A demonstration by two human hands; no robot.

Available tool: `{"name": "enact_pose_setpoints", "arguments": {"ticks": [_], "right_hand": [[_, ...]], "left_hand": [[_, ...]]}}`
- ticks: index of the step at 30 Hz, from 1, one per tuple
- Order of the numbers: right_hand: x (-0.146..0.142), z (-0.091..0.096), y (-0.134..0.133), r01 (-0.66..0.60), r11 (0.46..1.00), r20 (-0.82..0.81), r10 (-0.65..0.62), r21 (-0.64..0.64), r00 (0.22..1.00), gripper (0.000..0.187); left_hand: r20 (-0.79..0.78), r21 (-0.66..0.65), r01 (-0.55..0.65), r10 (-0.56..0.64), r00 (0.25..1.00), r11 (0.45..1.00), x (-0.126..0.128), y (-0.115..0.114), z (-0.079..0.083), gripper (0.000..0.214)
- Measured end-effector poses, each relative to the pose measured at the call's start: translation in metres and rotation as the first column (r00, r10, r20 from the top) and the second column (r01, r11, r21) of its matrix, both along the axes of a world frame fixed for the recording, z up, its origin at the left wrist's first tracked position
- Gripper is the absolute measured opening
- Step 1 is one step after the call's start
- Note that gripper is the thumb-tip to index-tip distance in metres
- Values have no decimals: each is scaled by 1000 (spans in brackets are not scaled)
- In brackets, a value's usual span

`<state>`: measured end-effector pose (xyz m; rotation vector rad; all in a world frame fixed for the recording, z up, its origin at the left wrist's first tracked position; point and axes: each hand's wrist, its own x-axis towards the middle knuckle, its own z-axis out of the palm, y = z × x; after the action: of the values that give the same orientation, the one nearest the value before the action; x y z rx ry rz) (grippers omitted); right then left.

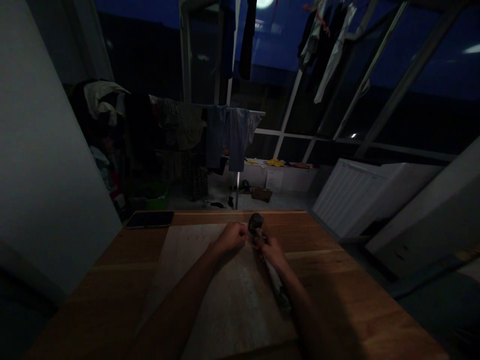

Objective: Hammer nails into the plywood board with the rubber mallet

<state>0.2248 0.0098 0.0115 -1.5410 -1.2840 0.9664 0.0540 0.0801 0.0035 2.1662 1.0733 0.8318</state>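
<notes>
A pale wooden board [210,300] lies on a brown wooden table [360,300]. My right hand [273,251] grips a hammer [258,226] close to its dark metal head, and the handle runs back under my wrist. My left hand [232,238] rests on the board just left of the hammer head, fingers curled in a pinch. What the fingers hold is too small and dark to make out.
A dark phone [150,219] lies at the table's far left corner. Beyond the table stand a drying rack hung with clothes [210,132], a white radiator [348,197] and large dark windows. A white wall [45,165] stands close on the left.
</notes>
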Motion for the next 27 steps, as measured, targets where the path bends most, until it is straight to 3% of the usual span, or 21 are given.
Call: {"name": "enact_pose_setpoints", "arguments": {"ticks": [14,21,27], "right_hand": [[-9,6,-1,-37,997,-233,20,-67,972,29],[-4,22,-10,-14,999,-279,1,-43,960,28],[-7,34,-23,-68,998,-268,66,0,961,38]], "left_hand": [[64,-52,-59,62,996,997,6,-7,-2,16],[47,-45,-58,61,997,997,3,-4,-5,17],[36,-46,-85,87,996,995,3,1,-10,17]]}}
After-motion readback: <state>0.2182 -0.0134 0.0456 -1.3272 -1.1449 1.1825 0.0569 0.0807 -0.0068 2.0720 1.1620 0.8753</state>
